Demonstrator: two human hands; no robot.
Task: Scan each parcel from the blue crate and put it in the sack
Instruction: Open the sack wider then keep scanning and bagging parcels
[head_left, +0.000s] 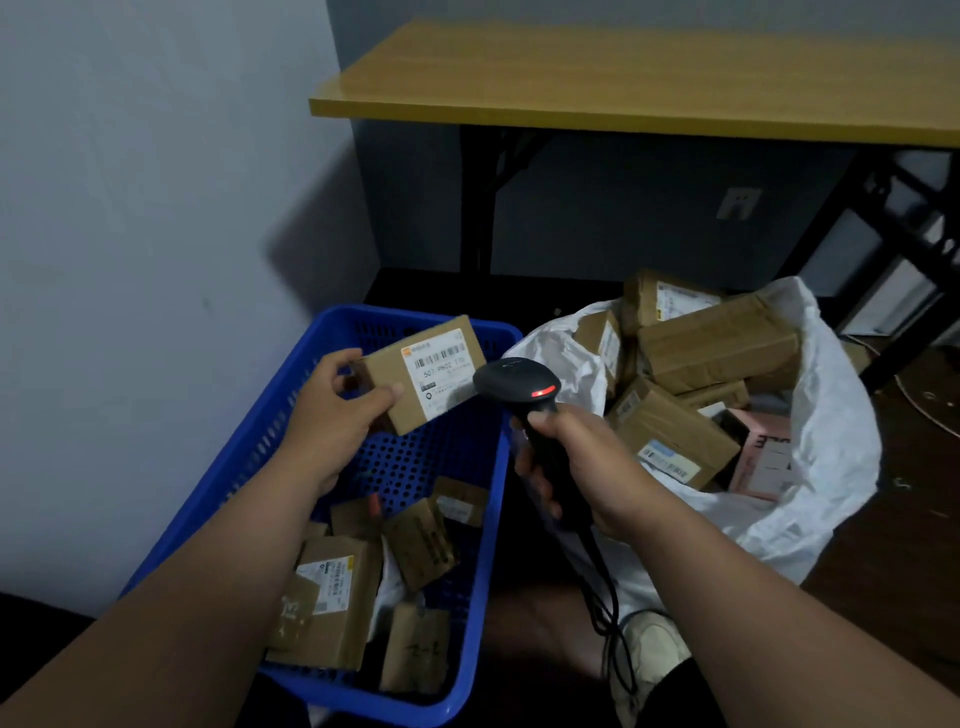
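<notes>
The right hand (576, 457) grips the scanner (519, 387) by its handle, head aimed left. Just left of it, the left hand (332, 410) pinches a parcel (423, 374) above the crate (260, 447). The sack (831, 441) lies right of both hands.

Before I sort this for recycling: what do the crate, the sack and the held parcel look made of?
Blue crate: moulded plastic, judging by its perforated walls. White sack: thin woven or film plastic, crinkled and slightly glossy; unclear which. Parcel: matte brown cardboard with a white paper label.
</notes>
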